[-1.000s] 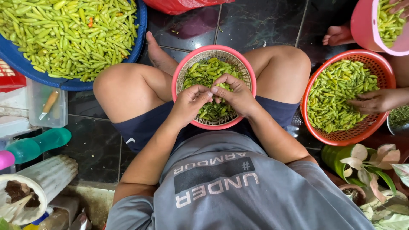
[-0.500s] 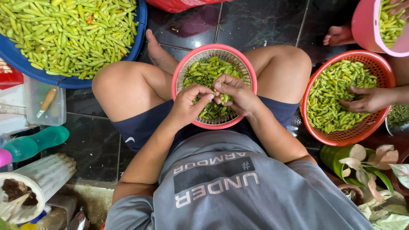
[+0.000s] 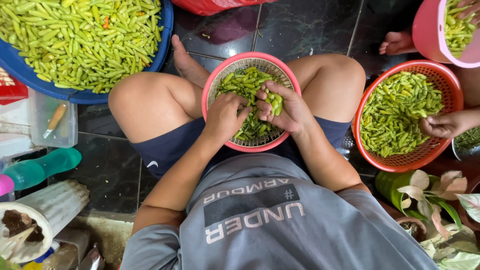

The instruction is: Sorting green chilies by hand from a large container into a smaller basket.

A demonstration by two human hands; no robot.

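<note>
While both hands work over the lap, the main risk I see is spillage: the pink basket (image 3: 215,85) rests on the person's thighs with no hand gripping its rim, so a knee shift or a hard tug could tip it and send chillies onto the dark tiled floor (image 3: 300,30). Second risk: the right hand (image 3: 287,110) is loaded, and a loosened cup would drop chillies back into the mix or over the near rim.

Near: grey shirt, dark shorts, forearms converging over the basket. Left hand (image 3: 222,117) sits palm down on the green chillies (image 3: 245,82), fingers curled together, tips pressing toward the right hand; whether they pinch a single chilli or stem, cannot tell, the knuckles hide it. Right hand is cupped and closed around a small bunch of chillies (image 3: 275,102), which pokes out between thumb and fingers, thumb lying across. The bunch sits just right of the left fingertips, nearly touching, above the basket's centre.

Farther: orange basket (image 3: 440,80) of chillies at right, another person's hand (image 3: 442,125) reaching into it; pink bucket (image 3: 430,30) far right; blue tub (image 3: 162,45) heaped with chillies far left.
</note>
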